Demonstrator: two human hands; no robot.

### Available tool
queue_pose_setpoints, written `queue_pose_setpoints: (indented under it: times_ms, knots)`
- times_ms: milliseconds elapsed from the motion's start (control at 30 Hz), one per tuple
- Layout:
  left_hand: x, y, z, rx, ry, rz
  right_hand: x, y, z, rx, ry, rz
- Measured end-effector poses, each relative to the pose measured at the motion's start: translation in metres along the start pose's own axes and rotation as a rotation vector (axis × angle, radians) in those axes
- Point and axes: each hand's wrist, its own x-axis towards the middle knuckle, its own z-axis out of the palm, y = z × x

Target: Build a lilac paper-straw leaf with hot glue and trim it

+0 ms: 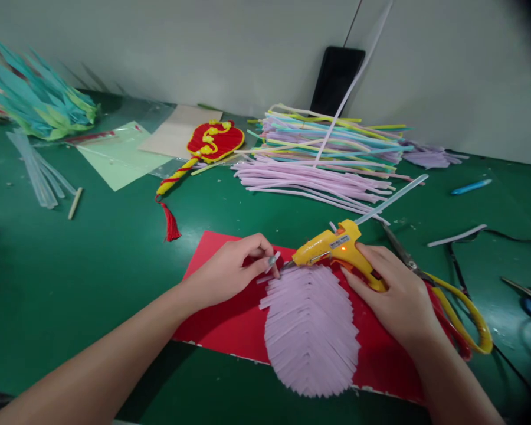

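Note:
My right hand [396, 295] grips a yellow hot glue gun [331, 245], its orange light lit and a clear glue stick [393, 198] poking from its back. The nozzle points left, at the top edge of a lilac leaf shape [312, 330] made of slanting pipe cleaner pieces. My left hand [239, 265] pinches a short lilac pipe cleaner piece [273, 261] between thumb and finger, close to the nozzle. Under the leaf shape lies a red sheet [230, 324], with the leaf's lower end reaching past the sheet's near edge.
Pastel pipe cleaners [327, 141] lie heaped behind, before a leaning phone [337, 77]. A red and yellow fan ornament [215, 141] with tassel is left of them. Glue sticks [39, 171] lie far left. Large scissors [460, 307] and a blue pen [471, 186] are on the right.

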Motion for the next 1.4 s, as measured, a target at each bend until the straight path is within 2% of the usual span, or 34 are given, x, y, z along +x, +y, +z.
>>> queue_pose_setpoints:
  times_ms: [1400]
  knots:
    - [0.0008,-0.0029,-0.0003,-0.024,-0.021,0.016,-0.0018,0.0083,-0.0067,-0.008,0.010,0.004]
